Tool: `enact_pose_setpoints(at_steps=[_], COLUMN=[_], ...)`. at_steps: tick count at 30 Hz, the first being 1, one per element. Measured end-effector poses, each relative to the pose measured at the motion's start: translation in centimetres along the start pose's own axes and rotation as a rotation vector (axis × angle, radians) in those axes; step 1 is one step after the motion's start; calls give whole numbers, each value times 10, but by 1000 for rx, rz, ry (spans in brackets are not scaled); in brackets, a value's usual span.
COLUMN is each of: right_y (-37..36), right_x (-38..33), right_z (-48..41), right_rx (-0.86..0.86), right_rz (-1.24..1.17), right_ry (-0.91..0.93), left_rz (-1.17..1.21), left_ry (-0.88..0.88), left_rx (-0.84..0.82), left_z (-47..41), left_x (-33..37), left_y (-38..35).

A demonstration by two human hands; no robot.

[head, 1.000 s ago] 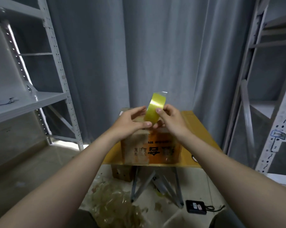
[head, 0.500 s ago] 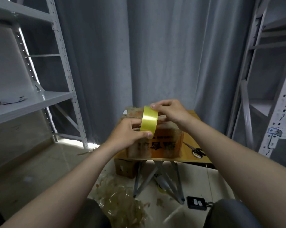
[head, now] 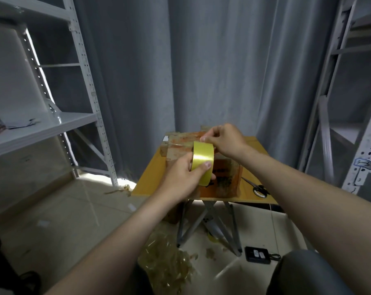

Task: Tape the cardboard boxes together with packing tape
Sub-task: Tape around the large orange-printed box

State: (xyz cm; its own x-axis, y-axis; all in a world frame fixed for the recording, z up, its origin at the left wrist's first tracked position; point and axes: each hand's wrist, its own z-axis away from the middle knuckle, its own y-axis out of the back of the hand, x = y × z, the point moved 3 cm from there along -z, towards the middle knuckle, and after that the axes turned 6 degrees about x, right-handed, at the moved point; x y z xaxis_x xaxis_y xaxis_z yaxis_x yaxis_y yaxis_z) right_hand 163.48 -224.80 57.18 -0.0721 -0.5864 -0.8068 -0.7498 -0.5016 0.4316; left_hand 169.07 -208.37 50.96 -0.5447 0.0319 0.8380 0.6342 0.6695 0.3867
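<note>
Grey curtains (head: 223, 71) hang behind the small yellow tabletop (head: 150, 177) where I work. My left grip (head: 180, 177) is closed around the yellow tape roll (head: 202, 160), thumb pressed flat on its outer face, holding it upright on edge. My right grip (head: 225, 141) pinches narrowly at the roll's top rim, thumb and forefinger together; I cannot tell whether a loose end is between them. Just behind the roll, the cardboard boxes (head: 225, 179) sit on the tabletop, worn and orange-printed. Scissors (head: 258, 188) lie at the tabletop's right edge. Crumpled tape scraps (head: 167, 267) litter the floor below, near a black device (head: 257, 254).
</note>
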Motion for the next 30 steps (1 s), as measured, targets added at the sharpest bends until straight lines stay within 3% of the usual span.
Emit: enact_pose_setpoints(at_steps=[2,5,9,13,16,20,25,30], right_y=[7,5,-8,-11,-19,-32,-48,-62], right_x=[2,3,13,19,21,32,61,85], right_z=[-10,-19,-24,-39,-54,-82,-112,-123], right_rx=[97,66,26,32,14,6,-3,6], right_rz=[-108,-39,-33,-66,-68,-13,81,124], right_ry=[-41,-22,-22,-64,-44,-61,-142,-163], left_rz=[5,14,-266,-132,-142,-82,59,-29], left_ry=[137,302,330,518,616,551,521,493], left_rx=[33,116,76,-135,-104,45,82,108], left_z=[3,13,17,20,21,6,-8,-18], left_x=[-7,-23,-30,-43,-53,-56,-57,-59], left_y=[-3,-3,-15,-17,-10,-2,-9,-9])
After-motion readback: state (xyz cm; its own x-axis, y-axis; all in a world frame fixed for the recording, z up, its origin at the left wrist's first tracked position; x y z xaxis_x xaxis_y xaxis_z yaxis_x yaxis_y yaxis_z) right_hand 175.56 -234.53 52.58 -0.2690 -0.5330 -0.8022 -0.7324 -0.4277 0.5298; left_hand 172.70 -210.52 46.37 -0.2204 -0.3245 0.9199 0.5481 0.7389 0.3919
